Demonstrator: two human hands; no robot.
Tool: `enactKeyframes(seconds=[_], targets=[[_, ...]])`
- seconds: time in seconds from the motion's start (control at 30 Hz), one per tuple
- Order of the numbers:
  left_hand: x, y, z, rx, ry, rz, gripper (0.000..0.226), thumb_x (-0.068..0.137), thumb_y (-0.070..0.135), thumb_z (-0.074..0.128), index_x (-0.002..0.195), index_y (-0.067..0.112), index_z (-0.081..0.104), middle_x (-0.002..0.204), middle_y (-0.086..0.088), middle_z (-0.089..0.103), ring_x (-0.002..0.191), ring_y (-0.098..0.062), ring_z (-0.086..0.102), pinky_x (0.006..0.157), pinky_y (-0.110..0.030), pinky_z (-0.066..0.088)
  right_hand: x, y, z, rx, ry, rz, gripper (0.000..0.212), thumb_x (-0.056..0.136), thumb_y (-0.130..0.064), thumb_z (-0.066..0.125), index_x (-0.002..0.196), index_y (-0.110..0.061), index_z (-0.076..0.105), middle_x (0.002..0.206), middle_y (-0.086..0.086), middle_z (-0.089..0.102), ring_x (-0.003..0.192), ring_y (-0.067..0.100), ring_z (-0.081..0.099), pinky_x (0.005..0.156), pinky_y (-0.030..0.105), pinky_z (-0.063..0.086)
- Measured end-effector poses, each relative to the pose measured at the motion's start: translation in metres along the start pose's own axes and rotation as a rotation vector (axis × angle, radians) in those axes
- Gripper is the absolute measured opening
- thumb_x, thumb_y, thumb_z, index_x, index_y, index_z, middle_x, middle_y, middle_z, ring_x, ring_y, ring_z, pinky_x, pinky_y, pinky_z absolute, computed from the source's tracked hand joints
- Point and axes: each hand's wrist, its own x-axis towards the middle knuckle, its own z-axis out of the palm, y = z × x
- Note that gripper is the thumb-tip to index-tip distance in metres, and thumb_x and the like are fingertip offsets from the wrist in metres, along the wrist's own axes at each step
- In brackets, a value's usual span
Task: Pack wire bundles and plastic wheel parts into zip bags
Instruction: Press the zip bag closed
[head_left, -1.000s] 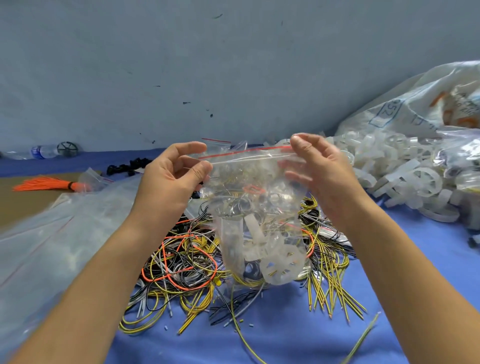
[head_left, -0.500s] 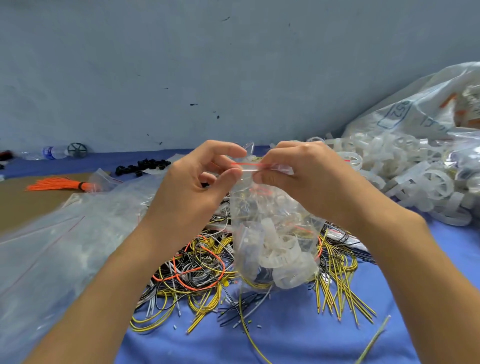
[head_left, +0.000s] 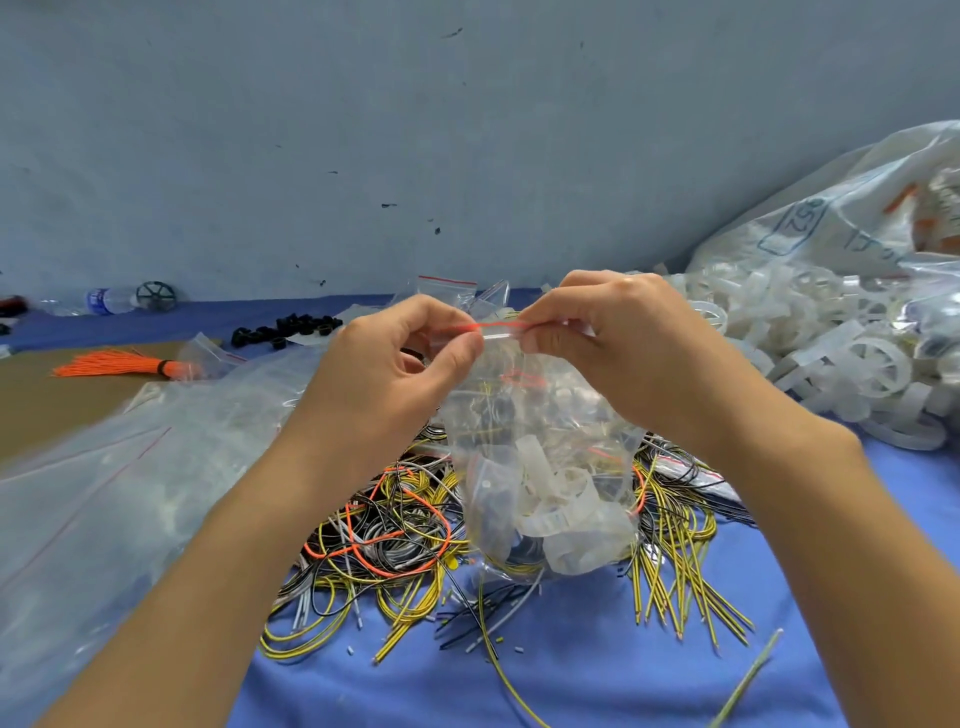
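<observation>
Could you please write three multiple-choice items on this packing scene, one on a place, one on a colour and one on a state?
1. Where does the orange wire bundle lie?
A. far left, on the brown surface
B. inside the held bag
C. on the white wheel pile

2. What colour is the seal strip on the zip bag?
A. blue
B. red
C. green

3. What are the hands doing?
A. resting flat on the cloth
B. both pinching the bag's top edge
C. only one touching the bag

Key: 1 A, it lies left of the left hand. 2 B, a red line runs between the fingertips. 3 B, the left hand and right hand both pinch the strip.
</observation>
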Motion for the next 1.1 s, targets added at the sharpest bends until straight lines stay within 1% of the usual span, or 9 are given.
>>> enactKeyframes(seconds=[0.17, 0.4, 0.5, 0.57, 0.67, 0.73, 0.87, 0.97, 1.1], targets=[[0.001, 0.005, 0.001, 0.026, -0.051, 0.028, 0.012, 0.091, 0.034, 0.064, 0.095, 0.026, 0.072, 0.081, 0.023, 0.071, 0.076, 0.009, 0.066, 0.064, -0.004, 0.043, 0.000, -0.009, 0.003, -0.002, 0.004, -0.071, 0.014, 0.093, -0.028, 0.066, 0.103, -0.028, 0.076, 0.085, -0.015, 0.060, 0.078, 0.009, 0.050, 0.073, 0.029, 0.040], [0.003, -0.001, -0.006, 0.126, -0.057, 0.027, 0.010, 0.092, 0.030, 0.064, 0.095, 0.023, 0.071, 0.082, 0.016, 0.070, 0.080, 0.008, 0.065, 0.068, -0.003, 0.043, -0.003, 0.003, -0.005, -0.058, 0.000, -0.006, 0.013, 0.092, -0.033, 0.065, 0.098, -0.029, 0.077, 0.088, -0.011, 0.066, 0.083, 0.014, 0.054, 0.076, 0.029, 0.037], [0.005, 0.004, -0.003, 0.280, -0.066, 0.116, 0.012, 0.093, 0.032, 0.063, 0.097, 0.023, 0.070, 0.086, 0.017, 0.068, 0.084, 0.005, 0.064, 0.075, -0.011, 0.048, -0.003, -0.005, 0.000, -0.082, -0.003, -0.049, 0.017, 0.093, -0.037, 0.062, 0.100, -0.028, 0.076, 0.088, -0.009, 0.065, 0.081, 0.014, 0.050, 0.079, 0.036, 0.040], [0.005, 0.008, 0.000, 0.350, -0.061, 0.168, 0.012, 0.093, 0.034, 0.062, 0.097, 0.025, 0.069, 0.088, 0.017, 0.067, 0.085, 0.003, 0.064, 0.077, -0.022, 0.052, -0.002, -0.008, 0.002, -0.087, -0.009, -0.061, 0.020, 0.094, -0.040, 0.060, 0.101, -0.029, 0.075, 0.089, -0.010, 0.064, 0.082, 0.015, 0.049, 0.081, 0.037, 0.041], [0.006, 0.007, -0.003, 0.364, -0.074, 0.152, 0.012, 0.094, 0.034, 0.060, 0.095, 0.026, 0.068, 0.084, 0.016, 0.066, 0.081, -0.001, 0.063, 0.076, -0.036, 0.053, -0.003, -0.005, -0.003, -0.060, -0.006, -0.035, 0.017, 0.094, -0.038, 0.062, 0.100, -0.030, 0.075, 0.092, -0.009, 0.066, 0.085, 0.017, 0.053, 0.082, 0.037, 0.042], [0.008, 0.004, -0.008, 0.364, -0.086, 0.123, 0.011, 0.094, 0.035, 0.059, 0.094, 0.026, 0.067, 0.083, 0.015, 0.066, 0.080, -0.005, 0.063, 0.076, -0.038, 0.052, -0.005, -0.001, -0.006, -0.048, 0.016, -0.008, 0.015, 0.094, -0.036, 0.063, 0.099, -0.029, 0.076, 0.093, -0.008, 0.068, 0.088, 0.020, 0.055, 0.084, 0.040, 0.043], [0.008, 0.006, -0.005, 0.342, -0.111, 0.110, 0.012, 0.093, 0.035, 0.059, 0.093, 0.026, 0.066, 0.079, 0.015, 0.067, 0.077, -0.001, 0.063, 0.075, -0.033, 0.053, -0.005, -0.006, -0.002, -0.069, 0.036, -0.031, 0.016, 0.094, -0.035, 0.063, 0.099, -0.028, 0.076, 0.090, -0.007, 0.066, 0.086, 0.019, 0.055, 0.083, 0.041, 0.043], [0.008, 0.008, -0.001, 0.340, -0.131, 0.145, 0.013, 0.095, 0.033, 0.059, 0.095, 0.023, 0.067, 0.078, 0.015, 0.065, 0.074, 0.000, 0.061, 0.069, -0.022, 0.049, -0.004, -0.010, 0.001, -0.065, 0.020, -0.065, 0.017, 0.094, -0.036, 0.062, 0.100, -0.027, 0.075, 0.088, -0.012, 0.062, 0.083, 0.014, 0.052, 0.082, 0.040, 0.044], [0.009, 0.006, -0.008, 0.317, -0.143, 0.119, 0.008, 0.094, 0.031, 0.060, 0.090, 0.027, 0.065, 0.072, 0.018, 0.062, 0.069, 0.005, 0.057, 0.061, -0.009, 0.040, -0.006, 0.000, -0.005, 0.039, 0.073, 0.007, 0.012, 0.091, -0.036, 0.066, 0.093, -0.029, 0.076, 0.081, -0.018, 0.058, 0.078, 0.012, 0.053, 0.077, 0.041, 0.047]])
